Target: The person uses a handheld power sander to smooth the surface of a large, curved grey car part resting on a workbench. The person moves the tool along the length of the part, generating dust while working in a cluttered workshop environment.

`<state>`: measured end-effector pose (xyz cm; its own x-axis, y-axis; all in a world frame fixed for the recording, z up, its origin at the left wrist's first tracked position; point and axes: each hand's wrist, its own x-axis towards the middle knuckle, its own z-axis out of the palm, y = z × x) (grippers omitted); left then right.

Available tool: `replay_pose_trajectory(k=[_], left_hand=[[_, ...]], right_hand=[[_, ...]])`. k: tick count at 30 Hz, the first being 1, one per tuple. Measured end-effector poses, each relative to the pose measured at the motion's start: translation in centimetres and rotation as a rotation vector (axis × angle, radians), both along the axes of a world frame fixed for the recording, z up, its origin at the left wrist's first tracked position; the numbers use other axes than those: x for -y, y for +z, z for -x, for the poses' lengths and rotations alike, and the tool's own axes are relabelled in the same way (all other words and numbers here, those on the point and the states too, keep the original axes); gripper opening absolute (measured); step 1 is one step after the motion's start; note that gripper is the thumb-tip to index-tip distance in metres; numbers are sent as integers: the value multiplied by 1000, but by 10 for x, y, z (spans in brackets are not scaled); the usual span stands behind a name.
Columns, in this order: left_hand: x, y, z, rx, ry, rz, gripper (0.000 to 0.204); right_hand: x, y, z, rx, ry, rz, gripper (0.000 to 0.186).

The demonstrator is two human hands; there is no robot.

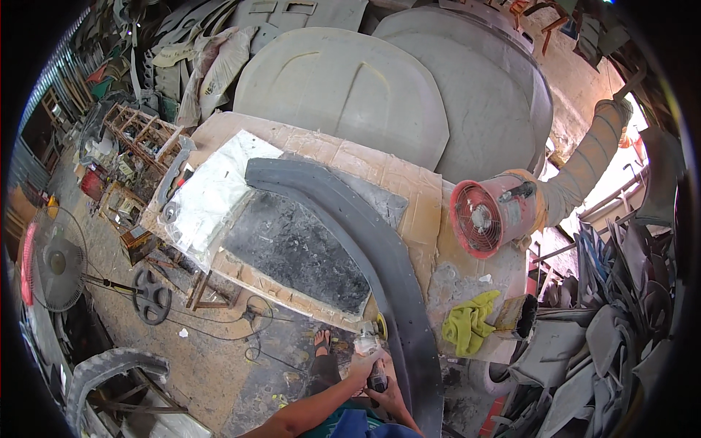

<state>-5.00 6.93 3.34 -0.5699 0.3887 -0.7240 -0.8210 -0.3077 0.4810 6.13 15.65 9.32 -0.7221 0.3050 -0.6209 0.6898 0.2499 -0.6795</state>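
Both my hands are closed around an angle grinder with a light-coloured head and a dark rear body. My left hand wraps it near the head, and my right hand grips the dark rear end. Its yellowish disc is at the inner edge of a long, curved dark grey moulded panel; I cannot tell whether it touches. The panel lies across a cardboard-covered table and runs down past my right side.
A red-rimmed blower with a ribbed duct stands at the table's right. Nearby lies a yellow-green cloth. White sheeting covers the left corner. A pedestal fan and cables are on the left; stacked grey panels stand behind.
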Motion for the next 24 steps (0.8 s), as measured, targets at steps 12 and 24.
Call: replay_pose_trajectory(k=[12,24], left_hand=[[-5,6,18,6,42,-86,11],[-8,9,19,43,17,30,13]], right_hand=[[-8,11,22,28,-9,30,70],[-12,-2,16,44,2,32,71]])
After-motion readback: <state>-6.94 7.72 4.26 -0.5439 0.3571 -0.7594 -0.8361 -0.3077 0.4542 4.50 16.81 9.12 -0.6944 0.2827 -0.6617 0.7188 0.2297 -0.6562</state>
